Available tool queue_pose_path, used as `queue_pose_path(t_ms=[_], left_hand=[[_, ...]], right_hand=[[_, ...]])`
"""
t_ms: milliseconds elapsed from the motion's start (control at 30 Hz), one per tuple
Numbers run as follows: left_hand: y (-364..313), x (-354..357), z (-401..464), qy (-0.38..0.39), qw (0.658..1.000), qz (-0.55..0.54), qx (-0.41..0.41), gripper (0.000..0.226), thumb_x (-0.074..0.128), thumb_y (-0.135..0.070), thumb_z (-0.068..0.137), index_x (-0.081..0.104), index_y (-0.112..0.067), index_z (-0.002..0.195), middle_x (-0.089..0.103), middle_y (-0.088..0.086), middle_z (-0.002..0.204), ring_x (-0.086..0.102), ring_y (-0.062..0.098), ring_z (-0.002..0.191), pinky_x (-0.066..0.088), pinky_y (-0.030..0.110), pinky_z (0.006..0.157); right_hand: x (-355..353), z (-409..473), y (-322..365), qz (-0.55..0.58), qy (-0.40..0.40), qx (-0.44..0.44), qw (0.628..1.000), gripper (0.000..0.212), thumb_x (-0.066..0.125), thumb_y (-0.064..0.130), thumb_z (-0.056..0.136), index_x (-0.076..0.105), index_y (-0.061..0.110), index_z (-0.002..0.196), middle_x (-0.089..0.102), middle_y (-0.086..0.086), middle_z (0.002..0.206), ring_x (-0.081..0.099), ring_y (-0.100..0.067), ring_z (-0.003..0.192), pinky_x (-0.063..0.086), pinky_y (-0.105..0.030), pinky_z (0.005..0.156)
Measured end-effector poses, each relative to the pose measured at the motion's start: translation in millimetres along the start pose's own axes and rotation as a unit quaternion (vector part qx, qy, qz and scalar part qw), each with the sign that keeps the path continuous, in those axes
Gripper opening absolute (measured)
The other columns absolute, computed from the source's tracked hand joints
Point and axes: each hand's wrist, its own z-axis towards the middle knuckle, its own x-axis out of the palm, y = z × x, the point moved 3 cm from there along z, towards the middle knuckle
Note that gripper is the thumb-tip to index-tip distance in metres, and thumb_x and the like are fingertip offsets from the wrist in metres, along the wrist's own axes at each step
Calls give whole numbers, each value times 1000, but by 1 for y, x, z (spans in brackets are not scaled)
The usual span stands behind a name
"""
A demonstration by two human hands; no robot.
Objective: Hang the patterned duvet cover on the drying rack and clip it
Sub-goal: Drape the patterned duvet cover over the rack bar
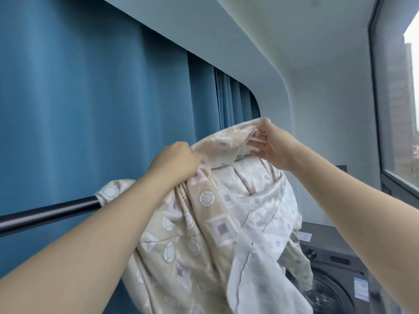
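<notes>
The patterned duvet cover (217, 225), beige and white with circles and squares, hangs bunched over a dark drying-rack rod (49, 213) that runs in from the left. The cloth hides the rod's right part. My left hand (175, 163) grips a gathered fold at the top of the bunch. To its right, my right hand (271, 145) pinches a raised edge of the cover, and a strip of cloth stretches between the two hands above the rod. No clip is in view.
Blue curtains (90, 109) hang close behind the rod. A dark front-loading washing machine (335, 282) stands at the lower right, partly hidden by the hanging cloth. A large window (401, 123) fills the right side.
</notes>
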Motion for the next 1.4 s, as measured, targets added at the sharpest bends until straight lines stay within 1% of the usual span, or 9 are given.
queue_pose_path(t_ms=[233, 467, 600, 667, 767, 867, 1000, 1233, 1400], left_hand=[[-5, 8, 13, -29, 941, -324, -97, 29, 45, -26, 90, 67, -8, 87, 66, 9, 85, 61, 28, 84, 45, 32, 73], [-65, 47, 51, 63, 805, -585, -80, 39, 47, -13, 88, 64, -16, 53, 58, 11, 67, 55, 25, 66, 45, 38, 69], [-102, 86, 92, -34, 961, -269, 53, 28, 38, -23, 96, 58, -21, 76, 65, 1, 93, 55, 14, 80, 42, 19, 74], [-110, 122, 117, -35, 997, -2, 62, 37, 32, -40, 94, 53, -25, 120, 45, 9, 141, 42, 28, 125, 32, 41, 106], [-116, 172, 142, 40, 970, 230, -66, 90, 38, -65, 84, 4, -20, 154, 2, 11, 159, -3, 46, 143, 1, 72, 107], [-130, 205, 154, 5, 932, 358, -55, 83, 45, -51, 85, 19, -8, 150, 25, 19, 150, 24, 51, 133, 18, 76, 97], [-156, 244, 168, -111, 903, 375, 178, 54, 42, -38, 91, 38, -8, 135, 47, 14, 129, 48, 34, 114, 43, 49, 89], [-188, 284, 209, -109, 923, 333, 157, 56, 48, -36, 90, 30, -9, 135, 62, 12, 108, 61, 30, 94, 44, 36, 74], [-216, 329, 248, -29, 927, 322, 189, 48, 43, -43, 89, 42, -19, 130, 45, 7, 125, 40, 28, 117, 36, 46, 87]], right_hand=[[-32, -10, -61, -266, 109, 52, 956, 56, 47, 5, 96, 41, 35, 143, 48, 13, 141, 48, -15, 127, 47, -37, 96], [-93, 22, -96, -461, 145, 169, 859, 51, 48, 10, 94, 46, 33, 140, 44, 4, 144, 43, -20, 131, 44, -42, 103], [-146, 66, -114, -556, 121, 200, 798, 60, 54, 31, 74, 40, 56, 127, 48, -2, 143, 51, -33, 124, 46, -45, 101], [-166, 91, -124, -580, 114, 170, 788, 71, 56, 26, 80, 29, 53, 139, 48, -4, 143, 54, -32, 120, 47, -42, 100], [-192, 129, -146, -626, 133, 132, 757, 84, 54, 13, 89, 5, 37, 153, 43, -6, 146, 56, -26, 111, 47, -36, 93], [-212, 162, -170, -682, 135, 94, 712, 95, 54, 11, 85, -9, 34, 153, 26, -3, 153, 52, -29, 119, 48, -44, 94], [-236, 194, -208, -724, 83, 74, 681, 103, 59, 16, 82, -15, 29, 152, 27, -6, 148, 38, -33, 129, 44, -46, 97], [-272, 244, -251, -426, -51, 218, 877, 46, 48, 19, 95, 40, 6, 138, 51, -14, 123, 51, -29, 102, 40, -33, 79], [-305, 307, -266, -260, -64, 258, 928, 46, 51, 42, 94, 45, 18, 132, 49, -8, 124, 54, -29, 105, 48, -44, 87]])
